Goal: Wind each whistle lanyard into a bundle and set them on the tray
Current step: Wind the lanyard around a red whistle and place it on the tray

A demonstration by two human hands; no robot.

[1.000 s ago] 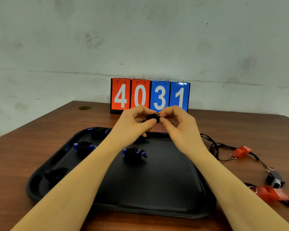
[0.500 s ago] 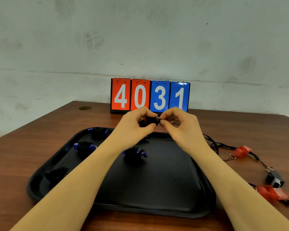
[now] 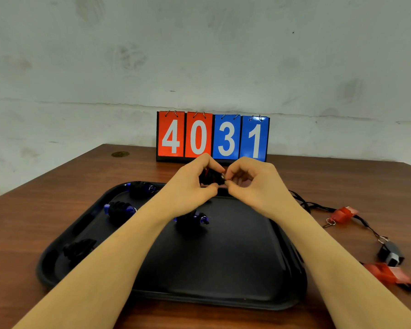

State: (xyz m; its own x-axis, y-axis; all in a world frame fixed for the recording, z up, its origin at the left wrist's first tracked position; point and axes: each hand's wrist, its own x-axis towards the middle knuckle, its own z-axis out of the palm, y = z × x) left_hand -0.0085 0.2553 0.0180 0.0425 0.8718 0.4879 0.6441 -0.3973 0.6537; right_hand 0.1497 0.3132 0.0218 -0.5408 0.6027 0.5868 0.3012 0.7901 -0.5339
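Wound bundle (image 3: 211, 179) held in the air above the tray's far rim, at 12 o'clock of the tray (image 3: 235, 269); black cord wrapped tight, a flash of red inside, a metal ring showing at its right end. Left hand (image 3: 190, 186) curled round the bundle, thumb beneath. Right hand (image 3: 249, 184) pinching at the ring end, thumb and forefinger closed on it. Versus a second ago: hands drawn closer together, bundle turned slightly so red shows, no loose cord trailing now. Reads as winding finished and the tail being tucked or fixed; setting down likely next, not yet done.

On the tray already: three blue-tipped bundles, one at 11 o'clock (image 3: 141, 189), one at 10 (image 3: 119, 210), one near centre (image 3: 191, 219) partly behind the left forearm; an all-black bundle (image 3: 77, 250) at 8 o'clock. None shifted.

On the table (image 3: 22, 222) at 3 o'clock of the tray, still unwound: red whistle (image 3: 343, 213), black whistle (image 3: 390, 254), second red whistle (image 3: 387, 274), cords loose between them. Several more to go.

Flip scoreboard (image 3: 212, 137) at 12 o'clock, reading 4031
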